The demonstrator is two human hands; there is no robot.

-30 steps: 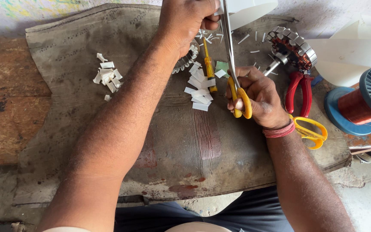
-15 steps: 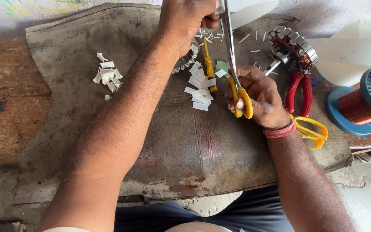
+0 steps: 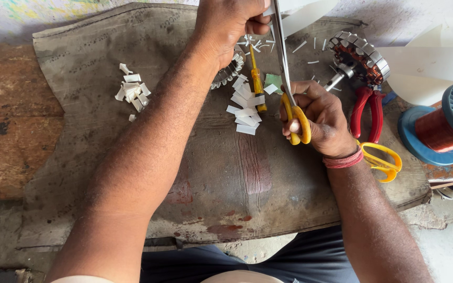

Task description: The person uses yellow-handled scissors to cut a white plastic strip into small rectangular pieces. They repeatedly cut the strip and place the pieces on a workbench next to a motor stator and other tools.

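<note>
Yellow-handled scissors (image 3: 289, 89) sit in the right hand (image 3: 318, 123), fingers threaded through the loops and closed tight around them, blades pointing up and away toward the top edge. Up there the left hand (image 3: 232, 23) is curled in a firm grip, pinching a strip of white sheet (image 3: 300, 10) right beside the blades. Just below the blades lies a pile of cut white slips (image 3: 245, 105), and a yellow-handled screwdriver (image 3: 256, 78) rests among them, a small green scrap (image 3: 273, 81) beside it. Under the left wrist a toothed metal ring (image 3: 230, 71) peeks out. Further left, well apart, sits a second heap of white slips (image 3: 132, 91). To the right: a wound motor rotor (image 3: 360, 55), red-handled pliers (image 3: 367, 110), a second pair of yellow scissors (image 3: 381, 162) and a blue spool of copper wire (image 3: 441, 128). Everything rests on a worn grey mat (image 3: 132, 47) over the wooden table (image 3: 6, 105).
</note>
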